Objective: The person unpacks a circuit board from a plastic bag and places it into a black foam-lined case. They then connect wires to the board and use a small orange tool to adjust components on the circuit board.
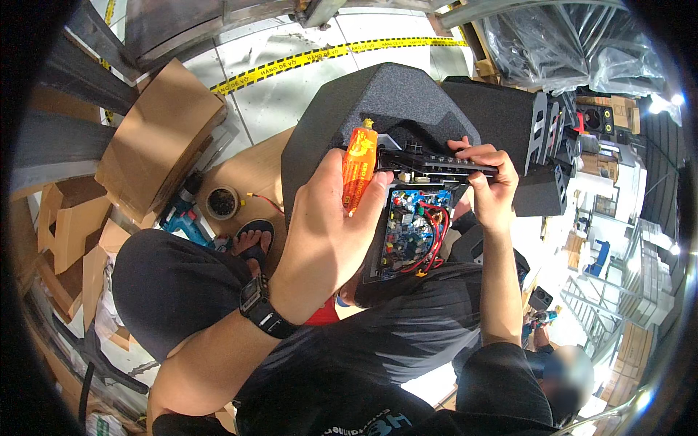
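My left hand (320, 207) is closed around an orange tube (358, 168) with a yellow tip pointing away from me, and its thumb reaches the near end of a black panel. That black panel (443, 163), with a row of small knobs or sockets, is tilted up in the fingers of my right hand (494, 182), which pinch its right end. Just below it lies an exposed circuit board (416, 225) with blue parts and looped red and black wires (438, 229). Behind these stands a black, rough-coated speaker cabinet (349, 94).
On the left are an open cardboard box (156, 131), a blue cordless drill (183, 218) and a round cup with dark contents (222, 202). Another black speaker cabinet (494, 116) stands to the right. A person (563, 385) is at lower right. Yellow-black tape (291, 65) crosses the floor.
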Demonstrator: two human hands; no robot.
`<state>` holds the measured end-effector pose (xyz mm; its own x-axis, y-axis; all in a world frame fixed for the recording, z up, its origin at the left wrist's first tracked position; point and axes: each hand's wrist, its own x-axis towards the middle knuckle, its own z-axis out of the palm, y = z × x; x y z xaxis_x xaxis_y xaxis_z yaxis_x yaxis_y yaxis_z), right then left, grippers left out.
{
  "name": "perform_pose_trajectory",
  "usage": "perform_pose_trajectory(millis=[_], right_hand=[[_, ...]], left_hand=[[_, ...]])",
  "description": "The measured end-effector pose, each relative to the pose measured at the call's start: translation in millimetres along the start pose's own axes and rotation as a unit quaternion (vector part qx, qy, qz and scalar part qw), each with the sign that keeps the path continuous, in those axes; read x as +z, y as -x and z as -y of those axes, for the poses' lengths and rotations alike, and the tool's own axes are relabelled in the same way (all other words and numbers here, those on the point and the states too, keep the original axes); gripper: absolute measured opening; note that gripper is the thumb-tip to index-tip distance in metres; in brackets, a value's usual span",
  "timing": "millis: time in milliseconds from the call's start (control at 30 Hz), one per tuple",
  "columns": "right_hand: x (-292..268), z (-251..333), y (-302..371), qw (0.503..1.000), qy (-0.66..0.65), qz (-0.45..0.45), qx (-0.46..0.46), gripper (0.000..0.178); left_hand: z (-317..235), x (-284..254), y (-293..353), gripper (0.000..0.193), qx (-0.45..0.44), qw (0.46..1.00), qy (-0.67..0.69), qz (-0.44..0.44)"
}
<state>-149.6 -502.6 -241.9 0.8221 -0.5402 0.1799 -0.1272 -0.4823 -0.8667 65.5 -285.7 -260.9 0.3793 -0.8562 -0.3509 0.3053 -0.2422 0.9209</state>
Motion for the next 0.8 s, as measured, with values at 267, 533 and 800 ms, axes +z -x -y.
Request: perform_pose_trajectory(millis=[267,533,800], right_hand=[[1.1,1.4,0.2,1.0,0.0,-0.003,0.003,0.038],[-1.0,-3.1,1.2,0.999,-0.031,0.003,-0.009,0.029],[-2.9,-3.3,1.9,0.999,-0.033,0.005,-0.015,0.031]], left_hand=[[-2.6,-0.8,-2.3,0.025,0.022,0.999,-0.034,-0.004],[-21.9,-38.3,2.3,0.015,0.105,0.956,-0.258,0.094],[-7.5,-28.7,-0.6,0.022,0.2,0.932,-0.292,0.077]])
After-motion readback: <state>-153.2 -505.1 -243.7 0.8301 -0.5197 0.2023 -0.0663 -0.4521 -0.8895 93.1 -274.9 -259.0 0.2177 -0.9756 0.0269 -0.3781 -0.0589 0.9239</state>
